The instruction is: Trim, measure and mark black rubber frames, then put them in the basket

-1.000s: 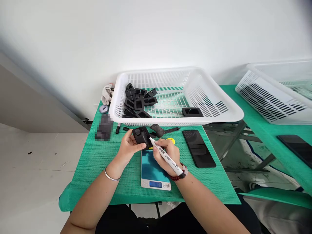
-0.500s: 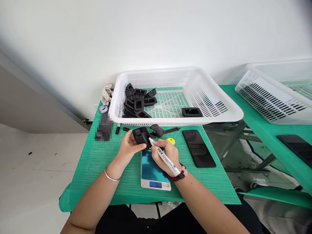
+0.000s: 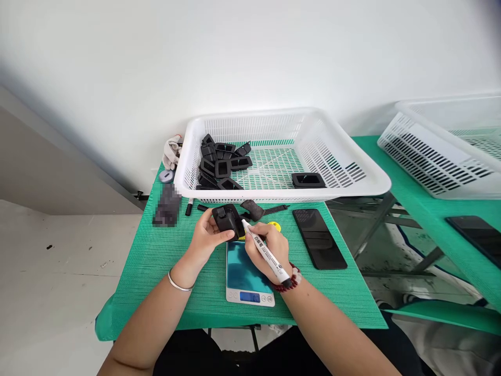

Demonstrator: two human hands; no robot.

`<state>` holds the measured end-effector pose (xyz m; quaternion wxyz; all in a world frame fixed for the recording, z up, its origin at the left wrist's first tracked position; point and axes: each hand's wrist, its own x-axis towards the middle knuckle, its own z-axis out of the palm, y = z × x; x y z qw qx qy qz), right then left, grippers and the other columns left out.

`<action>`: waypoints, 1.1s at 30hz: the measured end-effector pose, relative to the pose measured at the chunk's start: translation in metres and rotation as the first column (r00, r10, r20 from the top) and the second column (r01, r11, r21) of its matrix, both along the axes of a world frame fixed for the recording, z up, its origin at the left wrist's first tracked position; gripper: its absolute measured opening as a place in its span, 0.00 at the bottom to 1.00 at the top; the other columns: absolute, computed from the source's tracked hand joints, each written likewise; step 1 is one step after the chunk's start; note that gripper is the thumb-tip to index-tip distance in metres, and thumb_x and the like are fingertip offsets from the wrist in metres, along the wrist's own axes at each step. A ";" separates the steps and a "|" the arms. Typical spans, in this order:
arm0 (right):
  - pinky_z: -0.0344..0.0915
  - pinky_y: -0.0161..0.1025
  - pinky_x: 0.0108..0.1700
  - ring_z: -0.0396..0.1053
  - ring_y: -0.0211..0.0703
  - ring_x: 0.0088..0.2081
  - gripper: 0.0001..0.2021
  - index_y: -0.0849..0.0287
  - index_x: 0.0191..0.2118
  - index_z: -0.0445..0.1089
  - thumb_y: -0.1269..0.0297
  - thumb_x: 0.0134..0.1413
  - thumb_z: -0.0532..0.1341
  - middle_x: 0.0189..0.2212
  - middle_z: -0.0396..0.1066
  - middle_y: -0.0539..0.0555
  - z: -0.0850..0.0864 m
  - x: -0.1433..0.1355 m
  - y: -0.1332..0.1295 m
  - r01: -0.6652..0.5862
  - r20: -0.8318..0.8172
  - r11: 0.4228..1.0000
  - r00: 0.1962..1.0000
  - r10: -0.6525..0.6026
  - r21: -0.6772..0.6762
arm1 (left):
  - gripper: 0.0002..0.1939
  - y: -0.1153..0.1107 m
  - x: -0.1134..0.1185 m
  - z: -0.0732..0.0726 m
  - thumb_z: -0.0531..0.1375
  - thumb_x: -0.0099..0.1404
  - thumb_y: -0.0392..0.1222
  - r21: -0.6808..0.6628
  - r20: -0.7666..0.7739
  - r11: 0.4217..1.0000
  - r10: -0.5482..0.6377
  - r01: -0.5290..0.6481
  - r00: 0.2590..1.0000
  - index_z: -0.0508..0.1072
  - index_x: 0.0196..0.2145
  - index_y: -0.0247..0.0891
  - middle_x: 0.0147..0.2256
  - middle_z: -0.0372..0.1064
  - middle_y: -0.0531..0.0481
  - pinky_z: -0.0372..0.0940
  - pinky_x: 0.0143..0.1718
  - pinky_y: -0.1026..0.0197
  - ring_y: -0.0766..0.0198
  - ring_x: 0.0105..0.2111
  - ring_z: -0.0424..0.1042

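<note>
A black plastic part point(image 3: 227, 222) is gripped by its left side in my left hand point(image 3: 204, 236), above the far end of a digital scale point(image 3: 250, 269). Between the fingers of my right hand point(image 3: 270, 248) is a white marker point(image 3: 264, 250), its tip close to the right edge of the part; whether it touches I cannot tell. The scale's blue display is lit. Just behind the hands, a yellow-handled tool point(image 3: 275, 226) is partly hidden, near a piece of dark grey fabric-like material point(image 3: 253, 210).
Behind stands a white plastic basket point(image 3: 360, 185) with several black parts point(image 3: 223, 168) piled left and one part point(image 3: 308, 180) at right. A phone point(image 3: 320, 238) lies right of the scale. A capped marker point(image 3: 189, 207), a glove point(image 3: 171, 151) and a blurred dark item point(image 3: 167, 205) are at left.
My right hand has shifted slightly right, and the marker's tip has drawn a little away from the part. My left hand has hardly moved.
</note>
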<state>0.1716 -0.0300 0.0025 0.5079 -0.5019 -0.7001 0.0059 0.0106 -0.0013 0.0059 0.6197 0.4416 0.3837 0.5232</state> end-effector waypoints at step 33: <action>0.70 0.36 0.32 0.75 0.40 0.31 0.09 0.53 0.45 0.63 0.66 0.58 0.55 0.29 0.75 0.48 0.006 0.005 0.000 -0.092 -0.087 0.996 0.992 0.091 -0.007 | 0.15 0.003 -0.007 0.007 0.68 0.51 0.42 -0.143 0.338 0.990 0.056 -0.008 0.939 0.74 0.37 0.39 0.40 0.74 0.49 0.71 0.40 0.59 0.60 0.40 0.74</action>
